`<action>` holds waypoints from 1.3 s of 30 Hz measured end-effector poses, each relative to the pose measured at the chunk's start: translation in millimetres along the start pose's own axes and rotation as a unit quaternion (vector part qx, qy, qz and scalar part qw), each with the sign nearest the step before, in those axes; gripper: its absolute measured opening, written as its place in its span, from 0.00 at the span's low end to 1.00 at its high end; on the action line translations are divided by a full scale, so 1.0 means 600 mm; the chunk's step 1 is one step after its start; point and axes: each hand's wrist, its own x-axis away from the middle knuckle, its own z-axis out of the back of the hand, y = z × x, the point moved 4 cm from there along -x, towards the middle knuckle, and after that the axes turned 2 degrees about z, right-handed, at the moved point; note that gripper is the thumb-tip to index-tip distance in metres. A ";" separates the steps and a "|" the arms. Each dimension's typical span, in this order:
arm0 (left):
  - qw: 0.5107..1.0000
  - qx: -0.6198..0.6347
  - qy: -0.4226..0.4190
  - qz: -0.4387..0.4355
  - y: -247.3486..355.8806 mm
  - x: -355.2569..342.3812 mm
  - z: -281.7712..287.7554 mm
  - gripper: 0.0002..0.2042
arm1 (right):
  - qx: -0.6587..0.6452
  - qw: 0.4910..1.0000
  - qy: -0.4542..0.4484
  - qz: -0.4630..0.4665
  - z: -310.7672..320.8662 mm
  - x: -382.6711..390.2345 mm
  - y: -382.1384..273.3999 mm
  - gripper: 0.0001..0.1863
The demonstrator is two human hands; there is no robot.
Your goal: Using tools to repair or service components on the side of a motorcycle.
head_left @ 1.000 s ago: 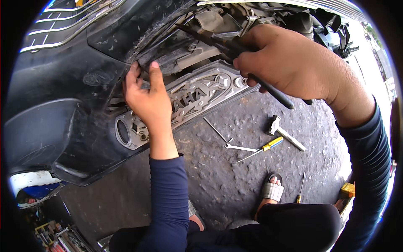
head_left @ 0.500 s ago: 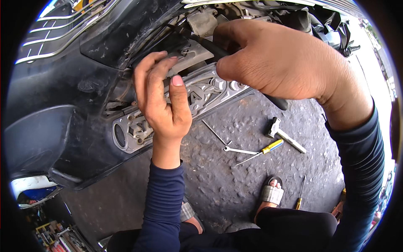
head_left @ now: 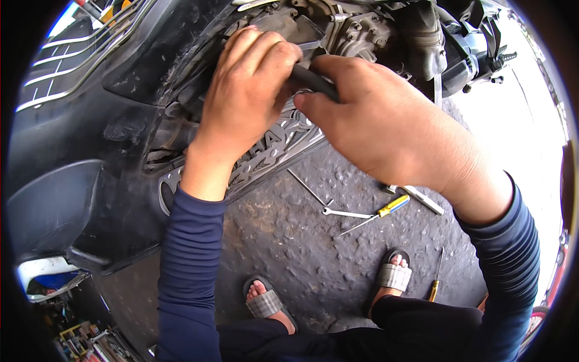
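My right hand point(head_left: 374, 127) is closed on black-handled pliers point(head_left: 313, 80), whose jaws are hidden behind my left hand. My left hand point(head_left: 247, 90) curls its fingers over the top of the engine bay beside them, and what they grip is hidden. Both hands are above a silver, embossed footboard plate point(head_left: 265, 157) on the dark, scuffed body panel point(head_left: 78, 169) of a scooter. Metal engine parts point(head_left: 356, 33) show just beyond my fingers.
On the rough dark floor point(head_left: 283, 235) lie a thin metal rod point(head_left: 307, 187), a wrench point(head_left: 347, 213), a yellow-and-blue screwdriver point(head_left: 392, 205), a partly hidden hammer point(head_left: 422, 198) and another screwdriver point(head_left: 436, 280). Assorted items point(head_left: 84, 344) crowd the lower left.
My left hand has risen from the plate's edge to the engine bay, fingers now curled over. My right hand has shifted slightly left and lower, still holding the pliers.
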 end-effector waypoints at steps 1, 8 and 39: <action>1.000 0.008 0.009 -0.012 -0.002 -0.001 0.003 0.18 | 0.013 0.999 -0.030 -0.001 -0.002 -0.002 -0.007 0.14; 0.998 0.022 -0.049 0.023 0.006 -0.014 0.003 0.18 | -0.172 0.978 0.011 -0.116 -0.016 0.005 0.020 0.12; 0.988 -0.017 0.005 0.157 0.011 -0.018 0.007 0.23 | -0.448 0.873 -0.059 -0.182 0.010 0.010 0.050 0.10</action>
